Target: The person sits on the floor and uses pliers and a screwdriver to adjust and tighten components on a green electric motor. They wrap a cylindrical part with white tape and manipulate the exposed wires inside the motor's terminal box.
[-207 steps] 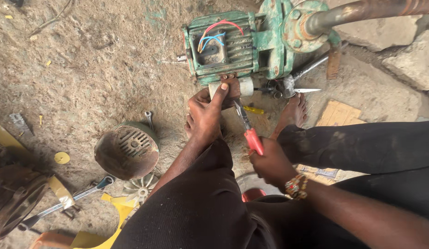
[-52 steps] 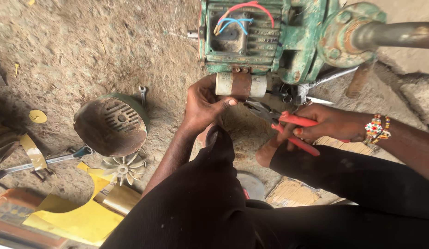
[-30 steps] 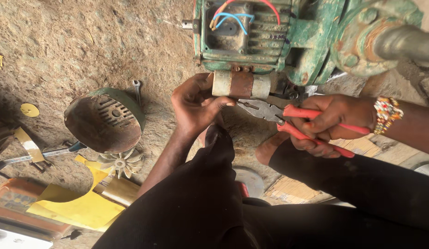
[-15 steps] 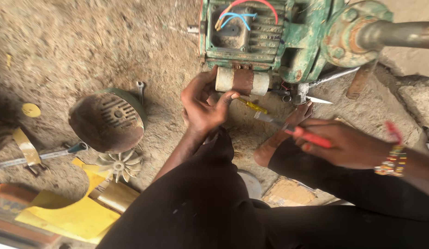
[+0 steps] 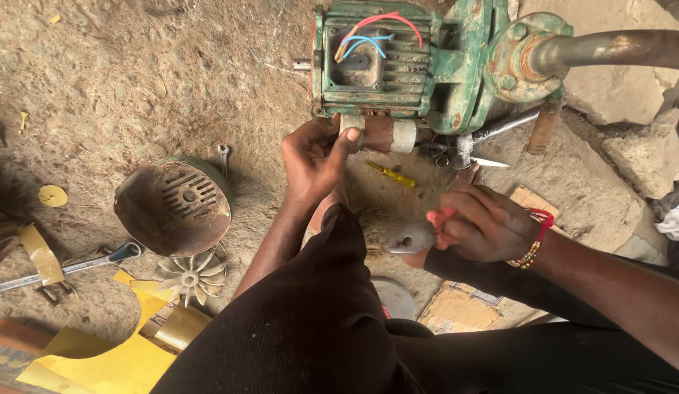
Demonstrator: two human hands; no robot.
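A yellow disc (image 5: 52, 195) is seen on the dirt at the far left, with a spanner (image 5: 69, 266) lying below it and yellow card (image 5: 109, 361) spread at the lower left. A rusty fan cover (image 5: 173, 206) is set on the ground beside them, and a small plastic fan (image 5: 191, 273) lies just below its rim.

Near the middle, the left hand (image 5: 315, 158) is raised to the underside of a green motor (image 5: 398, 66). A rusty cylinder (image 5: 378, 134) with pale ends, fixed under the motor, is pinched by the thumb and fingers at its left end. The motor's terminal box is open on top, and red and blue wires (image 5: 369, 36) are looped out of it. A yellow screwdriver (image 5: 391, 174) lies on the ground just below the cylinder.

Further right, the right hand (image 5: 485, 222) is closed around red-handled pliers (image 5: 416, 235), the grey nose being pointed left, well apart from the cylinder. A beaded bracelet (image 5: 535, 237) is worn at that wrist. A rusty pipe (image 5: 617, 47) is run from the motor's flange to the right edge.
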